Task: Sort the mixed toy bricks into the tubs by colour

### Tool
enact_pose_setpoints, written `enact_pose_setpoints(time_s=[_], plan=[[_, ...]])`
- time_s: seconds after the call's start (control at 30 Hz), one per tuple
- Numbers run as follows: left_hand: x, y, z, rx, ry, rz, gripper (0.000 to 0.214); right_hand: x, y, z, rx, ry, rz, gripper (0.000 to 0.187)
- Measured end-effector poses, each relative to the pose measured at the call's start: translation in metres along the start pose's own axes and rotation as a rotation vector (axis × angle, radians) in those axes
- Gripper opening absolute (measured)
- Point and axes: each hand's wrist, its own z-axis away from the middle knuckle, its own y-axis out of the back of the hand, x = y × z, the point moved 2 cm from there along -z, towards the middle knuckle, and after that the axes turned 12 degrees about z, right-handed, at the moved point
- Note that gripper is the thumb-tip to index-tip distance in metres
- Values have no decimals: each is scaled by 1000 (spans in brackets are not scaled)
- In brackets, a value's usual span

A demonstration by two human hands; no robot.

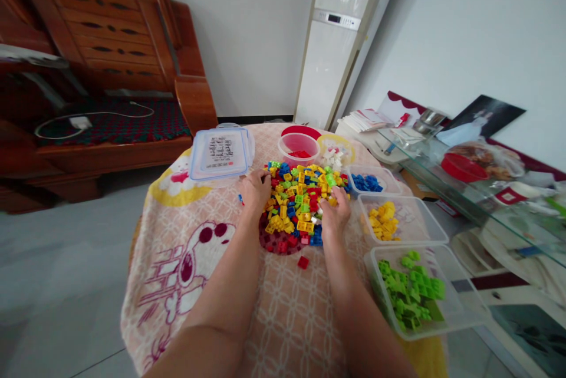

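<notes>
A mixed heap of toy building bricks (300, 192) in yellow, red, blue, green and white lies mid-table. My left hand (256, 190) is at the heap's left edge, its fingers curled together; whatever is between them is too small to make out. At the right edge is my right hand (336, 213), thumb and fingers apart, touching the bricks, with nothing clearly held. A white brick (315, 220) lies beside its thumb. One red brick (303, 262) sits apart, nearer to me.
Clear boxes on the right hold blue bricks (366, 183), yellow bricks (384, 222) and green bricks (413, 289). Behind the heap stand a round tub (286, 142) of red bricks and a pile of white bricks (333, 157). Blue-rimmed lids (220, 154) lie left; a glass shelf (469, 189) stands right.
</notes>
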Motion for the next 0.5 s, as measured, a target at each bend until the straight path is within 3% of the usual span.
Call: enact_pose_setpoints(time_s=[0.1,0.23,0.33,0.5], plan=[[-2,-1,0,-6,8,9,32,-10,-12,-8,47,-45,-215,53],[-1,0,0,-4,29,1,31,-23,-20,-25,-15,-88,-364,54],[1,1,1,-3,35,-7,30,-33,-15,-43,-63,-110,-452,52],[0,2,0,3,14,-4,30,-50,6,-78,-148,-135,-420,41]])
